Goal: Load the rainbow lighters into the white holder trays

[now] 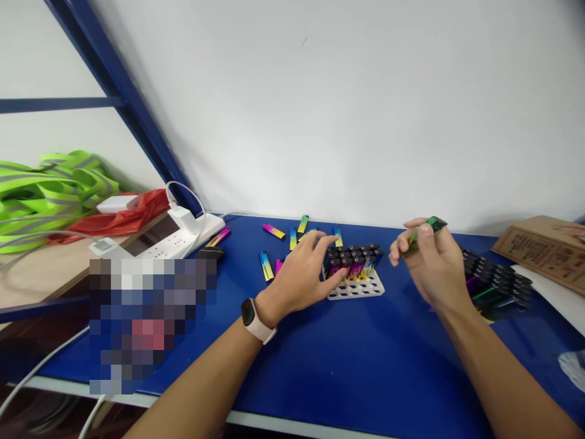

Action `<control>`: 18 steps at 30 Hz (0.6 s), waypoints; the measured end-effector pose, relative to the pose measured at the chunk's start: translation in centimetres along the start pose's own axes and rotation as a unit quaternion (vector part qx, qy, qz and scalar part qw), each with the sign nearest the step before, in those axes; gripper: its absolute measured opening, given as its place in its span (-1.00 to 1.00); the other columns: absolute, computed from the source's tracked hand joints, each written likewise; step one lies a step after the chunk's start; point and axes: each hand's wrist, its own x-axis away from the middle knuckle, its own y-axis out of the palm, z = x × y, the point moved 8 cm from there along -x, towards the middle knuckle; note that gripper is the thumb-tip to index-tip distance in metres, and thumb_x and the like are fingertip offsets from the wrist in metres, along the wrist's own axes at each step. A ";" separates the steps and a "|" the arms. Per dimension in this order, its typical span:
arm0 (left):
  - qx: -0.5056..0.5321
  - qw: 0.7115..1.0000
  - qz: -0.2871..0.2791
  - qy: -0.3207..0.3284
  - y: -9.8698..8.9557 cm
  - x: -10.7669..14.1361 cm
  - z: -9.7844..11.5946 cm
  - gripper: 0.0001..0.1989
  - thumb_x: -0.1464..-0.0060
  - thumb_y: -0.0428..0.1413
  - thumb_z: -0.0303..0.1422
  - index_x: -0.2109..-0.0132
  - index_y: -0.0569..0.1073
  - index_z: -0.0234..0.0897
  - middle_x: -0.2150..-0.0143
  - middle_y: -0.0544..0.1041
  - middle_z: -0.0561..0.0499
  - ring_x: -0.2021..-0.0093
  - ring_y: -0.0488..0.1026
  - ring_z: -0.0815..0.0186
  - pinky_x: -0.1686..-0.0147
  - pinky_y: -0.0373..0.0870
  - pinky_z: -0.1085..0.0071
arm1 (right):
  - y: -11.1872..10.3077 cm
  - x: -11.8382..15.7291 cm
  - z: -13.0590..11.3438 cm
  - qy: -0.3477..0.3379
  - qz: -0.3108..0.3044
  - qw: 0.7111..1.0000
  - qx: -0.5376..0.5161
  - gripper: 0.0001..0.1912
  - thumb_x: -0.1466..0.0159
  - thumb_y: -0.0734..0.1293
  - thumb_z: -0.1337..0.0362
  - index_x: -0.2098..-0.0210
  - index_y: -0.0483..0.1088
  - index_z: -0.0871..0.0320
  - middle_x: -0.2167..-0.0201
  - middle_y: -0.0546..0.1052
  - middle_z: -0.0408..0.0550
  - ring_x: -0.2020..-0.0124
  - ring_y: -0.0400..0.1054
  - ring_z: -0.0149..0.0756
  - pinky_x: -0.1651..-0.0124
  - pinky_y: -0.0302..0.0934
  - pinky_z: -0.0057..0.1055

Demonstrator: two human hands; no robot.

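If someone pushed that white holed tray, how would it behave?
The white tray looks thin, so probably light, yet holds a flat shape, suggesting stiffness. It would likely slide on the glossy blue table. The tall lighters standing in it might wobble.

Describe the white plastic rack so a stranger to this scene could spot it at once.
On the shiny blue tabletop, find the left hand, whose wrist wears a pale-banded watch. Beside that hand lies the flat white plastic rack, pierced with rows of holes. Its pale, bare near rows set it apart from the black-topped lighters standing upright at its back.
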 end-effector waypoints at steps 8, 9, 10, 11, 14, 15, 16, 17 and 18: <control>-0.007 0.998 -0.059 0.005 1.2 0.1 -0.2 -0.49 -0.29 0.06 -0.15 -0.29 0.20 -0.20 -0.18 0.39 -0.19 -0.13 0.45 0.04 -0.11 0.48 0.04 | -0.1 -0.5 1.9 0.060 -0.051 0.997 0.000 -0.45 -0.40 -0.03 -0.22 0.50 0.11 0.03 0.68 -0.02 -0.30 0.72 -0.21 -0.43 0.65 -0.16 -0.41; -0.008 0.998 -0.058 0.003 1.2 0.1 -0.3 -0.50 -0.29 0.06 -0.14 -0.28 0.20 -0.20 -0.18 0.39 -0.19 -0.13 0.45 0.04 -0.10 0.48 0.03 | -0.2 -0.5 2.0 0.060 -0.049 0.997 0.003 -0.48 -0.39 -0.01 -0.19 0.51 0.08 0.02 0.69 -0.03 -0.31 0.73 -0.23 -0.43 0.67 -0.18 -0.42; -0.008 0.998 -0.058 0.002 1.2 0.1 -0.4 -0.50 -0.29 0.06 -0.14 -0.28 0.20 -0.20 -0.18 0.39 -0.19 -0.12 0.46 0.03 -0.09 0.48 0.03 | -0.2 -0.5 2.1 0.061 -0.049 0.997 0.007 -0.50 -0.38 0.01 -0.16 0.52 0.06 0.02 0.70 -0.04 -0.31 0.73 -0.24 -0.42 0.68 -0.20 -0.42; -0.009 0.998 -0.058 0.001 1.3 0.1 -0.4 -0.50 -0.30 0.06 -0.13 -0.28 0.20 -0.20 -0.18 0.39 -0.19 -0.12 0.46 0.03 -0.09 0.49 0.03 | -0.1 -0.5 2.2 0.062 -0.050 0.997 0.009 -0.53 -0.37 0.02 -0.13 0.53 0.05 0.01 0.71 -0.05 -0.31 0.74 -0.25 -0.42 0.69 -0.21 -0.43; -0.010 0.998 -0.062 -0.002 1.4 0.2 -0.6 -0.49 -0.30 0.05 -0.12 -0.29 0.19 -0.20 -0.20 0.38 -0.19 -0.13 0.45 0.04 -0.10 0.48 0.03 | 0.0 -0.5 2.4 0.073 -0.049 0.996 0.003 -0.58 -0.35 0.02 -0.06 0.54 0.06 0.00 0.71 -0.07 -0.31 0.73 -0.26 -0.41 0.68 -0.22 -0.43; -0.011 0.998 -0.063 -0.003 1.4 0.2 -0.6 -0.49 -0.31 0.05 -0.11 -0.29 0.19 -0.20 -0.20 0.38 -0.19 -0.13 0.45 0.04 -0.10 0.47 0.04 | 0.0 -0.4 2.5 0.080 -0.048 0.996 -0.006 -0.59 -0.35 0.03 -0.05 0.54 0.07 0.01 0.71 -0.06 -0.30 0.73 -0.26 -0.41 0.68 -0.22 -0.43; -0.011 0.998 -0.063 -0.005 1.4 0.2 -0.7 -0.48 -0.31 0.05 -0.11 -0.29 0.19 -0.20 -0.20 0.38 -0.18 -0.13 0.45 0.04 -0.11 0.47 0.04 | 0.0 -0.4 2.6 0.089 -0.046 0.995 -0.017 -0.59 -0.34 0.04 -0.04 0.55 0.08 0.01 0.71 -0.06 -0.30 0.73 -0.25 -0.42 0.66 -0.22 -0.43; -0.012 0.998 -0.063 -0.006 1.4 0.2 -0.7 -0.48 -0.30 0.05 -0.11 -0.29 0.19 -0.20 -0.19 0.38 -0.18 -0.14 0.45 0.05 -0.11 0.47 0.05 | 0.0 -0.4 2.7 0.098 -0.046 0.994 -0.027 -0.58 -0.34 0.05 -0.05 0.55 0.09 0.02 0.71 -0.05 -0.30 0.72 -0.25 -0.42 0.65 -0.23 -0.43; -0.013 0.998 -0.062 -0.007 1.4 0.2 -0.8 -0.48 -0.30 0.05 -0.10 -0.29 0.19 -0.20 -0.19 0.38 -0.18 -0.14 0.45 0.05 -0.11 0.46 0.05 | 0.0 -0.3 2.9 0.108 -0.045 0.992 -0.035 -0.58 -0.34 0.06 -0.05 0.55 0.10 0.02 0.71 -0.04 -0.30 0.72 -0.25 -0.43 0.65 -0.23 -0.43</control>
